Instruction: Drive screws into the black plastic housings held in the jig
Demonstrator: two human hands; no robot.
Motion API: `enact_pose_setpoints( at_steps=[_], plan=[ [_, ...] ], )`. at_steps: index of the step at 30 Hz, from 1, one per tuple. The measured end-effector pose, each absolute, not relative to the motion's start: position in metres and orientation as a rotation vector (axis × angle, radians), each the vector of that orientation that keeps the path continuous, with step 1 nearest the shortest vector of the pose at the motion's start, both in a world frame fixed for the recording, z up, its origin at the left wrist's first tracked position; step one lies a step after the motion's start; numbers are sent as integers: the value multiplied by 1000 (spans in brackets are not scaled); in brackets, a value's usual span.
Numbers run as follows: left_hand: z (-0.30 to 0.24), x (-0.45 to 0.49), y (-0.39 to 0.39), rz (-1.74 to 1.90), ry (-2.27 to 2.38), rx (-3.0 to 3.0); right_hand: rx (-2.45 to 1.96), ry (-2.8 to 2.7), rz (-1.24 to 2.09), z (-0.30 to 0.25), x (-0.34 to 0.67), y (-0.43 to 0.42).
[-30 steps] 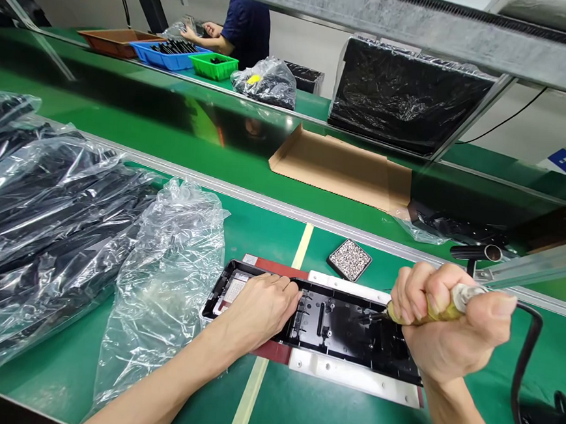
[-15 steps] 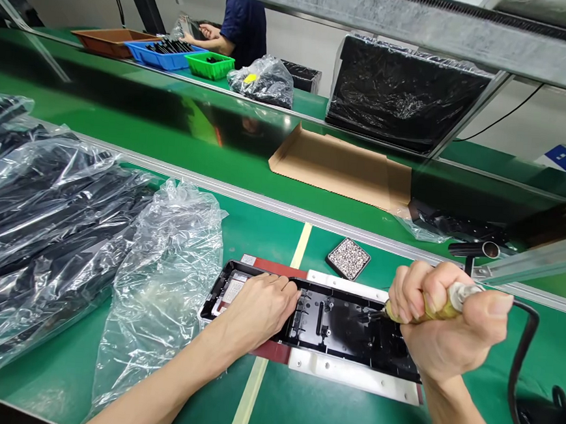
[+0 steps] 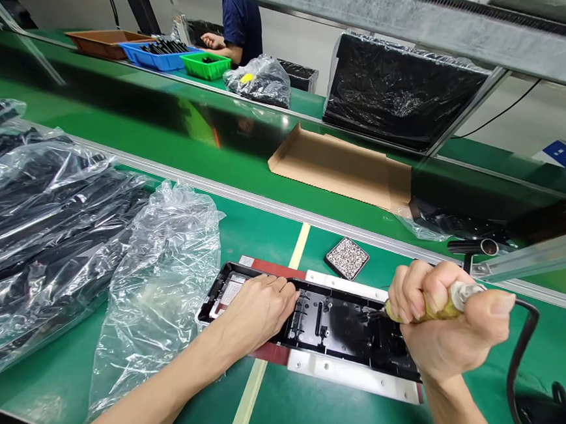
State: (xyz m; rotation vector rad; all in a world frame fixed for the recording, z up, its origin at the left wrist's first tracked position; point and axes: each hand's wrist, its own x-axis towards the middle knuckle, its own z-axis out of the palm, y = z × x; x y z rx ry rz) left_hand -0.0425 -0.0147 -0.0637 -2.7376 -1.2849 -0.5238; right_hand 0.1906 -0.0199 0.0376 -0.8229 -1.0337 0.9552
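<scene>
A long black plastic housing (image 3: 337, 324) lies in a red and white fixture (image 3: 349, 373) on the green bench. My left hand (image 3: 258, 308) rests palm down on the housing's left part, fingers together and flat, pressing it. My right hand (image 3: 445, 326) is closed in a fist round a yellow-handled corded tool (image 3: 439, 308). The tool's tip touches the housing near its middle right. A black cable (image 3: 519, 361) runs from the tool down to the right.
A small black tray of tiny screws (image 3: 347, 257) sits just behind the fixture. Clear plastic bags (image 3: 159, 287) and bagged black parts (image 3: 32, 218) fill the left. A cardboard sheet (image 3: 340, 167) lies on the conveyor. At the far bench a person (image 3: 239, 25) works near coloured bins (image 3: 204, 64).
Both hands stay in place on the housing and tool. The view has shifted slightly. The person at the far bench has moved a hand.
</scene>
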Motion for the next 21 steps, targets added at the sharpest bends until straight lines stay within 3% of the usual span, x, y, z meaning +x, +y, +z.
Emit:
enact_pose_setpoints(
  at_steps=[21],
  plan=[
    [-62, -42, -15, -537, -1255, -2736, -806, -1011, 983, 38, 192, -22]
  ],
)
